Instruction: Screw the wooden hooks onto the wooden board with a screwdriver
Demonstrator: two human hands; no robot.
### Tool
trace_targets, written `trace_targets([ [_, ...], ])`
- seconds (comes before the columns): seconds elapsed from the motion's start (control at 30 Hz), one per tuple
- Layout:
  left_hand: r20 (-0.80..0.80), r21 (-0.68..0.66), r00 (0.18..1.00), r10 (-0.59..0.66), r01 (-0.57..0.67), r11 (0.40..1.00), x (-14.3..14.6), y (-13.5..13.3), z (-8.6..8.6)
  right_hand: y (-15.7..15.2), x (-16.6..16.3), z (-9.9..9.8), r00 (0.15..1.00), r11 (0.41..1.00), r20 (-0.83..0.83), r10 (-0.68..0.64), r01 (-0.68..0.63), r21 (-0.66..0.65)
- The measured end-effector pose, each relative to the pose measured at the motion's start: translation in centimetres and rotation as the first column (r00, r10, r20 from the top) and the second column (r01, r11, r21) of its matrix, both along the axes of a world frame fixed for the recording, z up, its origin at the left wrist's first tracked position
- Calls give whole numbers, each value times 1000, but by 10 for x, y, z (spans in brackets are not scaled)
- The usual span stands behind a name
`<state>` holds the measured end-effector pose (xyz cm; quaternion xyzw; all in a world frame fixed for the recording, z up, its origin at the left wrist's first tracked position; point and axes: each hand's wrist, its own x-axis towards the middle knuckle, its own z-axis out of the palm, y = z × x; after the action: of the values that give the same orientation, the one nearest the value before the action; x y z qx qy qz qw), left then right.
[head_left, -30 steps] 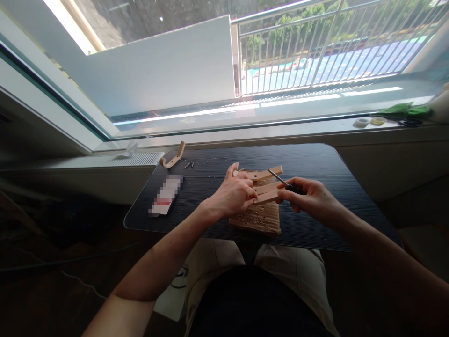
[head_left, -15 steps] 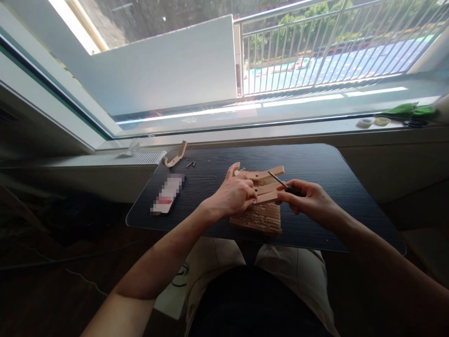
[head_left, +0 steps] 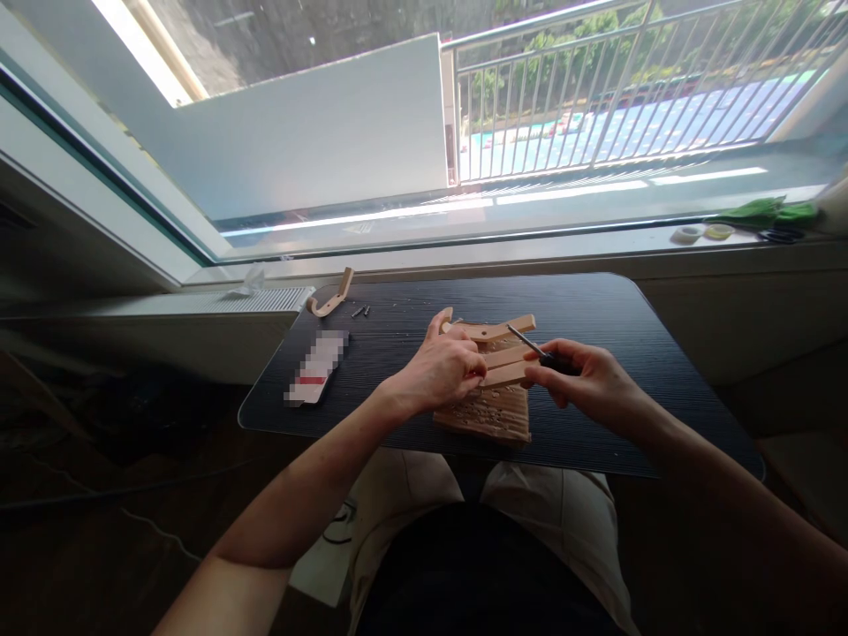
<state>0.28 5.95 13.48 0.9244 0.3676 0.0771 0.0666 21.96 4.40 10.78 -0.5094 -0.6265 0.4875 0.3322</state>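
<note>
My left hand [head_left: 450, 364] is closed over pale wooden hooks [head_left: 507, 374], pressing them onto a piece of corrugated cardboard [head_left: 487, 415]. One bent wooden hook [head_left: 494, 332] with a dark hole lies across the upper part of the cardboard. A screwdriver [head_left: 526, 339] with a dark handle sits in my right hand [head_left: 576, 375], its shaft pointing up and left toward that upper hook. The right fingertips are at the right ends of the lower wooden pieces; whether they grip them I cannot tell. Part of the wood is hidden under my left fingers.
On the black table [head_left: 596, 300], another curved wooden hook [head_left: 331, 299] lies at the back left, near small screws [head_left: 361, 311]. A blurred-out package [head_left: 318, 367] rests at the left. The windowsill holds tape rolls [head_left: 687, 234] and a green item [head_left: 768, 212].
Hardly anything differs. My hands keep their places on the wood, the screwdriver stays in my right hand, and the view has shifted very slightly.
</note>
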Motion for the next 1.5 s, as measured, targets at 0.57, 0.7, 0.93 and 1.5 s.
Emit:
trace_targets([
  [0.57,-37,-17,999,4,-5,1000,0,1,2,2,0,-6,1000,999,4,8,-8,31],
  [0.7,-56,-15,998,-2,1,1000,1,-1,4,0,1,-9,1000,999,-4,9,-9,33],
  [0.93,-122,5,992,-37,38,999,5,-2,8,-4,6,-15,1000,999,-7,25,-24,21],
  [1.5,-60,-194,998,-31,19,981,6,12,3,-7,8,-24,1000,997,13,-24,23,77],
])
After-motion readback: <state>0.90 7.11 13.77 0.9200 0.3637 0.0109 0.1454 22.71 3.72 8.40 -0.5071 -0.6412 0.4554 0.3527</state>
